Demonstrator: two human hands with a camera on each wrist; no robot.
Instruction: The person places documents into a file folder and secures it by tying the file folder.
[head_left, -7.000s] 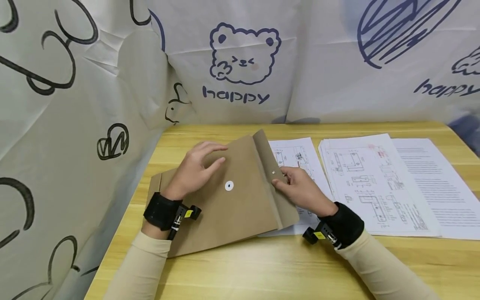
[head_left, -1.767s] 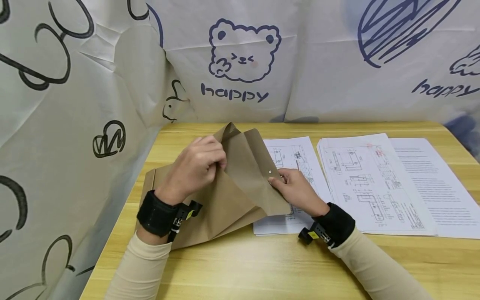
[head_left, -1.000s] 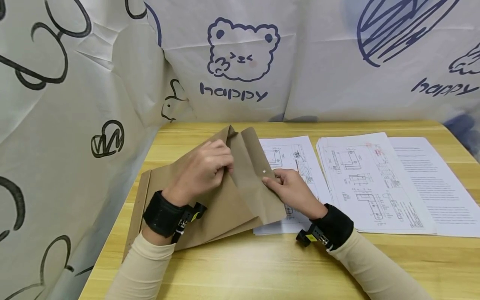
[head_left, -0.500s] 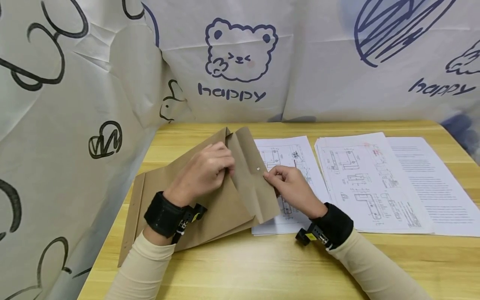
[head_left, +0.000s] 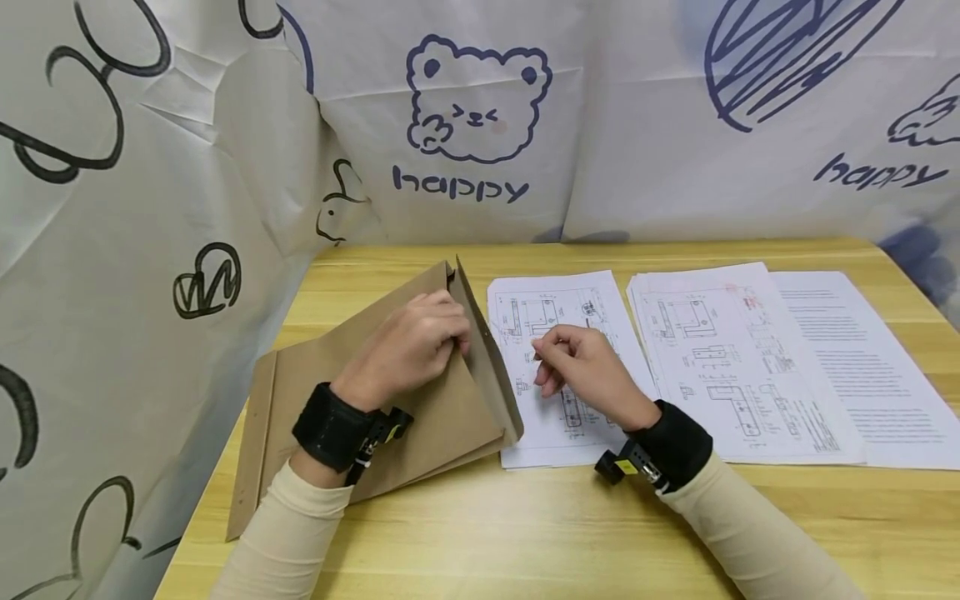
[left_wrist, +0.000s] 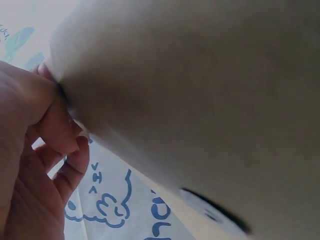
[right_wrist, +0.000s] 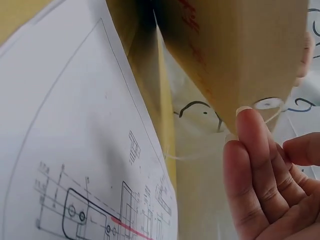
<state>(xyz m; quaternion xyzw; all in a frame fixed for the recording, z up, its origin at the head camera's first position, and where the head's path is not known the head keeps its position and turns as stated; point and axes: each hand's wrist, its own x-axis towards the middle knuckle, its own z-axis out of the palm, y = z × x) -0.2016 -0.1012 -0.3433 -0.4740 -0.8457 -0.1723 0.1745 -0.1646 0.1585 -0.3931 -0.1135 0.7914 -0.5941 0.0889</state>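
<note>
A brown kraft-paper document envelope (head_left: 390, 417) lies slanted on the table's left side, its mouth gaping slightly. My left hand (head_left: 408, 342) pinches the envelope's front panel at the mouth edge; in the left wrist view the curled fingers (left_wrist: 75, 165) meet that edge. A white button disc (left_wrist: 212, 212) sits on the panel. The envelope's flap (head_left: 487, 358) stands up, touched by neither hand in the head view. My right hand (head_left: 581, 367) hovers to its right, fingers loosely bent, above a printed drawing. A thin white string (right_wrist: 195, 156) trails from the flap's button (right_wrist: 268, 103) behind the right fingers.
Under the right hand lies a stack of technical drawings (head_left: 517, 442). Farther right are another drawing stack (head_left: 795, 433) and a text sheet (head_left: 885, 392). The wooden table (head_left: 480, 542) meets a white cloth with doodles (head_left: 637, 125) at the back and left.
My right hand has let go of the envelope's flap, which has swung upward to the left. The left hand took hold of the mouth edge earlier and keeps it. The envelope has shifted left.
</note>
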